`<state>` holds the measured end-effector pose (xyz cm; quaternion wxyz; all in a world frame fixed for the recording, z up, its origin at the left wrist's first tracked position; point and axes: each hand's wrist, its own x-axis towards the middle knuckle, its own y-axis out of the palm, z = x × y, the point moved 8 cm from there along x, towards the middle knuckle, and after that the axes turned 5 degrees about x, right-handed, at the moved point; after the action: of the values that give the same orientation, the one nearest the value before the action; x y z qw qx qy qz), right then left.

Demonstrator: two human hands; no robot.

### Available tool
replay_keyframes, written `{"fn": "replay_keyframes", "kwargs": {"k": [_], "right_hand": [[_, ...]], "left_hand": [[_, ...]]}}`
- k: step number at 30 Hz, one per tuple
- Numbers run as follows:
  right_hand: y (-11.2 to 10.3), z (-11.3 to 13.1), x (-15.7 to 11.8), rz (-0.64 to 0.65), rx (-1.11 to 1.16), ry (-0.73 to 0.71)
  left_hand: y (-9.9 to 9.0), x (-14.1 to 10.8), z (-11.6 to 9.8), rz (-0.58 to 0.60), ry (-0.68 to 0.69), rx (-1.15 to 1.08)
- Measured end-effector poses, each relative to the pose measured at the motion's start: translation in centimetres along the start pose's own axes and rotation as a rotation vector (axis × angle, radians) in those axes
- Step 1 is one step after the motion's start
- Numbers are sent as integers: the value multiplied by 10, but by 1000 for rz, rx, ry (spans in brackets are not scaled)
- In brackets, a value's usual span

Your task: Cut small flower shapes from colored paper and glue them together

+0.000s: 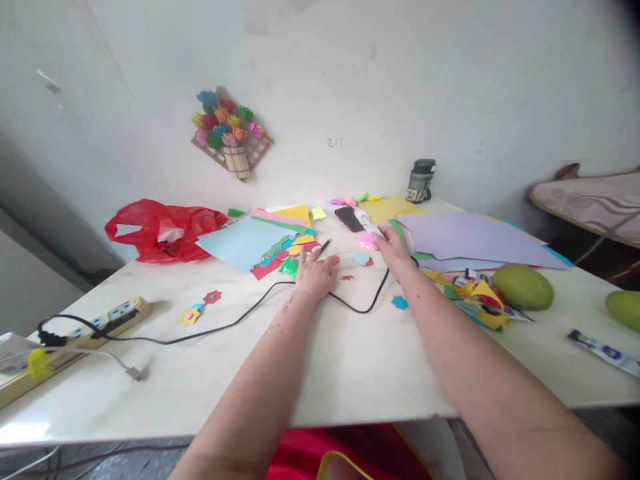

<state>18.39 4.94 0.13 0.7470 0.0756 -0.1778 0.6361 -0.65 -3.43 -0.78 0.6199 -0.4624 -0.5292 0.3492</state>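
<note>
The outstretched left hand (317,272) lay palm-down, fingers loosely apart, near one shiny green packet (289,268); the right hand (393,248), angled inward, gripped one white corded tool (367,221) beside one black phone (347,218); two oval green fruits (523,287) sat farther right.

White tool (369,223) partly out of sight behind right hand (394,249)

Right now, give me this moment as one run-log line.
right hand: holding white device | left hand: palm down, near green packet | black cord: running to power strip
</note>
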Motion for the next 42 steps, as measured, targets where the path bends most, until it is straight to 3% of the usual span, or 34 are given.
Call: {"fn": "replay_keyframes", "kwargs": {"k": [8,13,17,23,33,42], "right_hand": [[8,-6,3,17,2,-40],[10,-8,4,31,-59,-71],[16,-4,2,66,-155,-124],[25,7,-6,114,-345,-193],[48,17,-22,149,-565,-217],[59,22,-33,159,-775,-222]], "left_hand": [[-15,2,22,-210,-169,-30],[-18,-2,45,-218,-395,-76],[-20,-13,67,-210,-639,-235],[-30,-29,90,-377,-852,-456],[-32,-35,97,-546,-911,-597],[-21,-33,107,-680,-851,-707]]}}
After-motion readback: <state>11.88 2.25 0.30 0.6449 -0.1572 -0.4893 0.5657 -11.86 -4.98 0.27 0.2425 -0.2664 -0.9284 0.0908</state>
